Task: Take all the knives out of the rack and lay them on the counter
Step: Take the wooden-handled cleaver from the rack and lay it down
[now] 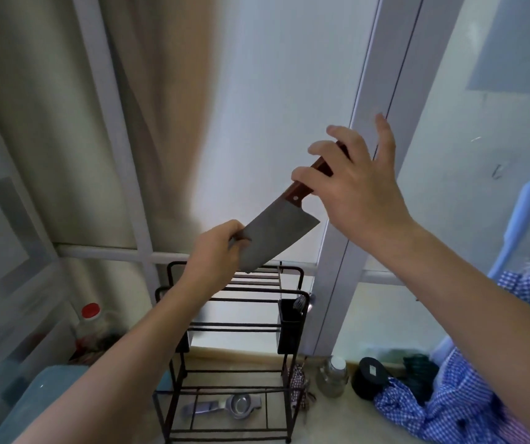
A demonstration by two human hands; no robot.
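A cleaver (pixel 278 237) with a broad grey blade and a reddish-brown wooden handle hangs in the air above the black wire rack (pixel 235 331). My left hand (pixel 215 256) pinches the far end of the blade. My right hand (pixel 350 184) wraps loosely around the handle, with the fingers partly spread. The blade slopes down to the left, clear of the rack's top slots. No other knife shows in the rack.
The rack stands on a beige counter (pixel 331 421) by a window frame. A black utensil cup (pixel 291 322) hangs on its right side, and a metal strainer (pixel 238 405) lies on its bottom shelf. A glass jar (pixel 332 376), a black lid (pixel 371 376) and blue checked cloth (pixel 449 408) lie right; a red-capped bottle (pixel 92 325) stands left.
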